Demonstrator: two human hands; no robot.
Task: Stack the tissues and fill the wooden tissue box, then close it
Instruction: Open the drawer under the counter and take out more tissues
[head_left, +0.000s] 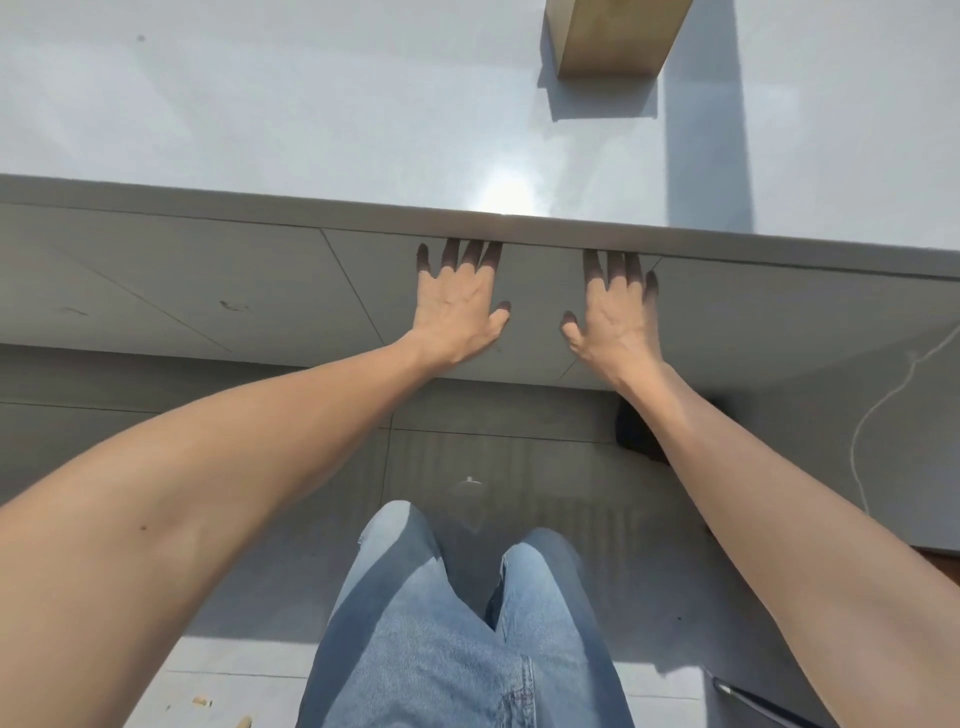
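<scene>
The wooden tissue box (613, 39) stands on the white table (311, 114) at the far right, cut off by the top edge of the frame, so its top is hidden. No tissues are in sight. My left hand (457, 306) and my right hand (615, 317) are stretched out side by side below the table's front edge (363, 218), backs up, fingers spread. Their fingertips reach under the edge into shadow. Both hands hold nothing and are well short of the box.
Grey floor tiles (182, 291) lie below the table. My legs in blue jeans (441, 623) are at the bottom centre. A thin white cord (883, 405) trails on the floor at right, with a dark object (636, 431) behind my right forearm.
</scene>
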